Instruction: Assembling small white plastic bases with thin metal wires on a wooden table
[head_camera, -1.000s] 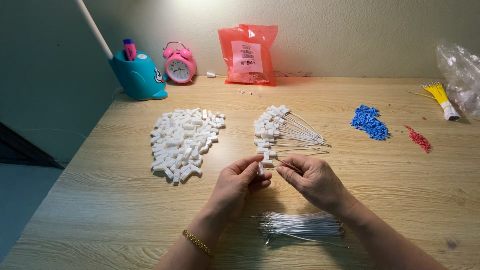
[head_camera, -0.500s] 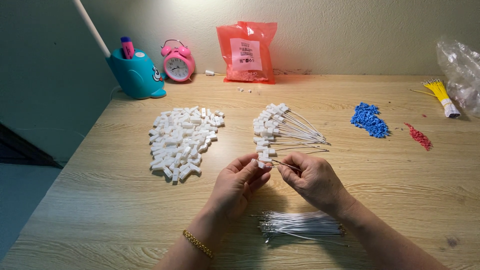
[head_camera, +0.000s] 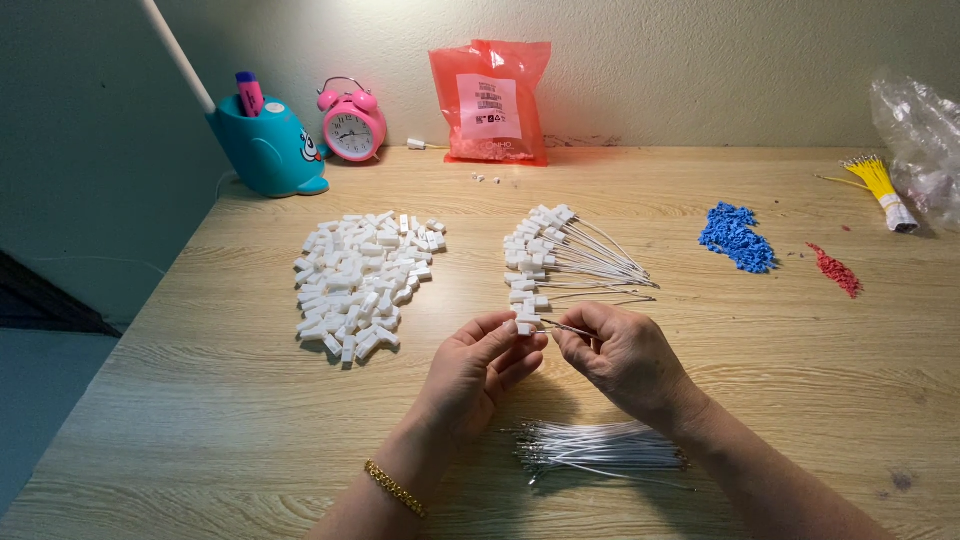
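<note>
Both hands are up over the middle of the desk (head_camera: 180, 400), fingers pinched narrow: the left hand (head_camera: 480, 375) nips a small white connector block (head_camera: 524, 325) at its fingertips, and the right hand (head_camera: 625, 360) grips a thin white wire (head_camera: 566, 328) close to its end, so the tip stays stiff enough to aim at the block. The two pieces meet right between the thumbs; whether the wire is seated I can't tell. Everything sits within easy reach, by the look of it: loose white blocks (head_camera: 362, 280) heaped to the left, a fan of wires with blocks already on (head_camera: 560, 255) just beyond the hands, and a bundle of bare white wires (head_camera: 600, 448) lying close under the right wrist. Farther right are blue bits (head_camera: 736, 238), red bits (head_camera: 836, 270) and a yellow wire bunch (head_camera: 878, 182) beside a clear bag (head_camera: 925, 130). At the back stand a red packet (head_camera: 490, 100), a pink alarm clock (head_camera: 352, 122) and a teal pen holder (head_camera: 265, 148).
</note>
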